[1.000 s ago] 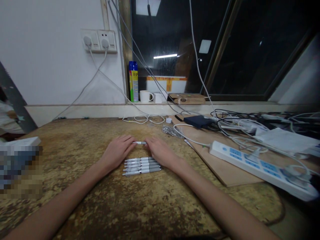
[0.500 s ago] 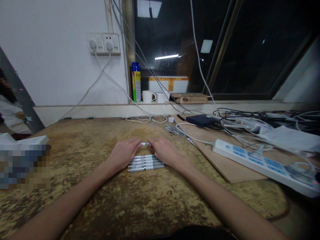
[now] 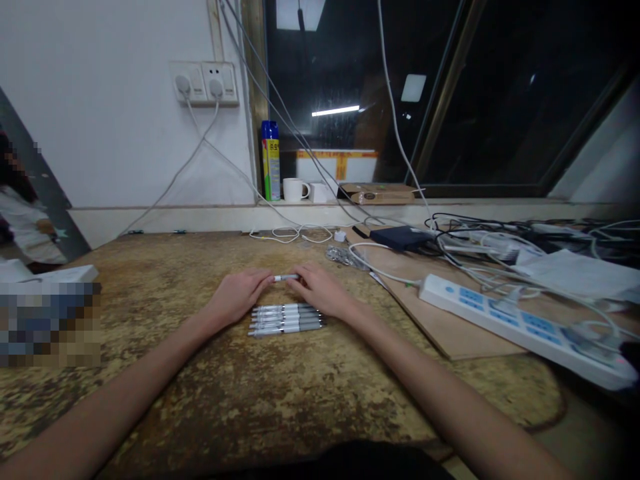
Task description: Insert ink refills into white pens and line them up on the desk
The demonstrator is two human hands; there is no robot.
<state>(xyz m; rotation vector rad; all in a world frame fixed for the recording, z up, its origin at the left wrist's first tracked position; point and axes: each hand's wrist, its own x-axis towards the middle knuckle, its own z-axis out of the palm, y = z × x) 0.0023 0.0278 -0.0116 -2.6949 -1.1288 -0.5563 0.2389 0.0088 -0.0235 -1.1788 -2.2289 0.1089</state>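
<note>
Between my two hands a white and grey pen (image 3: pixel 285 277) lies crosswise, held at both ends. The fingers of my left hand (image 3: pixel 245 291) are closed on its left end. My right hand (image 3: pixel 320 291) pinches its right end, with the fingertips partly hidden. Just nearer to me, a row of several similar pens (image 3: pixel 287 320) lies side by side on the worn wooden table (image 3: pixel 240 400). The right wrist is close to the right ends of that row.
To the right, a white power strip (image 3: pixel 520 327) rests on a brown board (image 3: pixel 440 327) among tangled cables. A crumpled clear plastic bag (image 3: pixel 345 257) lies behind my right hand. A spray can (image 3: pixel 271 160) and a white mug (image 3: pixel 295 190) stand on the sill. A person (image 3: pixel 25 213) is at far left.
Both hands have shifted slightly left with the pen, and more of it now shows between the fingers. The row of pens is less covered. The view has moved a little.
</note>
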